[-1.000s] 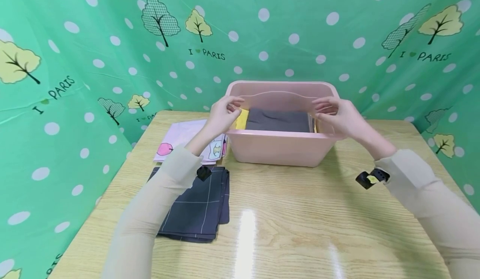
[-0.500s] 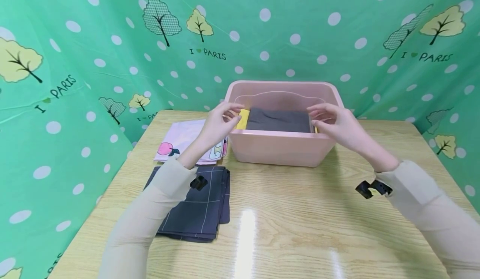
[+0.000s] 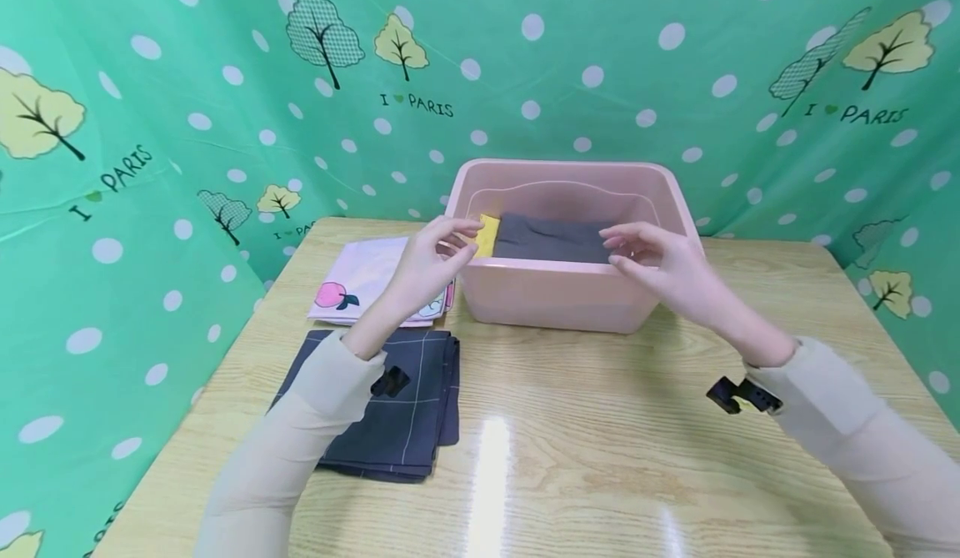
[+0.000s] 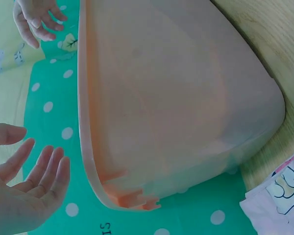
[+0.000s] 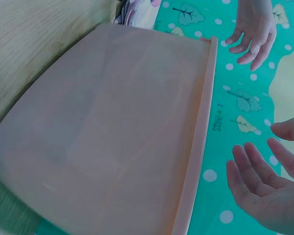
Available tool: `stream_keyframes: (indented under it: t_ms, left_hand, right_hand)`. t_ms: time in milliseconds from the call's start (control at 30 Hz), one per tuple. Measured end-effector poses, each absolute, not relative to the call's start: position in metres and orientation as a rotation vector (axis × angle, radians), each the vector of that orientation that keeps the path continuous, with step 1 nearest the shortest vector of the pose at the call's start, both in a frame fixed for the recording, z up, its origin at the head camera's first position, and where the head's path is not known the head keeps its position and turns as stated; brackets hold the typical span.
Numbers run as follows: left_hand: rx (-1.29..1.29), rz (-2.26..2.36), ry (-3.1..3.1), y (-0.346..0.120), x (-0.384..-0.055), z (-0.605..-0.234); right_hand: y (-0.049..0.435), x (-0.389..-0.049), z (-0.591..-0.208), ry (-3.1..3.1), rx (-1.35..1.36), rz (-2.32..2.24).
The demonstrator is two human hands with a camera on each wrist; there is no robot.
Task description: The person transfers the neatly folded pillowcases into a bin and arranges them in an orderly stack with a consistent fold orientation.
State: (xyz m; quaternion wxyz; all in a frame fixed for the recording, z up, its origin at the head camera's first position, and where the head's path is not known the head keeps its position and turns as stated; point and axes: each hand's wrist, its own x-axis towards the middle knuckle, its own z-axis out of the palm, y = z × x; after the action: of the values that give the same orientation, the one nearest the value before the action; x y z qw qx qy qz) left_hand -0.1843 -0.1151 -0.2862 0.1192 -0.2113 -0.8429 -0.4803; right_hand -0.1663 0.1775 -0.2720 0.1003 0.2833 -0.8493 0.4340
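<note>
A pink plastic bin (image 3: 555, 295) stands on the table, with a folded dark grey cloth (image 3: 551, 239) and a yellow cloth (image 3: 487, 237) inside. My left hand (image 3: 433, 259) hovers by the bin's near left corner, fingers loosely bent and holding nothing. On the other side, my right hand (image 3: 667, 270) hangs by the near right corner, likewise without anything in it. Both wrist views show the hands, left (image 4: 34, 191) and right (image 5: 269, 186), apart from the bin's rim with spread, relaxed fingers. The bin's wall hides its contents in those views.
Left of the bin lies a folded pale pink cloth (image 3: 367, 262) with a printed fruit. In front of it is a folded navy checked cloth (image 3: 405, 416), partly under my left forearm. A green dotted curtain (image 3: 525, 57) hangs behind the wooden table (image 3: 585, 458).
Both hands have drawn back and down slightly towards me, out from over the bin's inside. The right hand has also shifted a little left. The bin and cloths stay in place.
</note>
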Motion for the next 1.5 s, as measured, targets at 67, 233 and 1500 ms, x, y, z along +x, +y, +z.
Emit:
stream_keyframes:
  t_ms: [67,233,1500]
  left_hand:
    - [-0.622,-1.413,-2.447,-0.116,-0.181,-0.287]
    - [-0.611,-1.426,-2.411,-0.121,-0.172,-0.292]
    - [-0.253,-1.411,-2.437,-0.192,-0.125,-0.350]
  right_hand:
    - [0.176,-0.163,-0.274,-2.512,0.850,1.276]
    - [0.170,-0.156,-0.280,-2.485,0.920,1.268]
    - [0.113,-0.147,-0.366,-2.559,0.905,1.644]
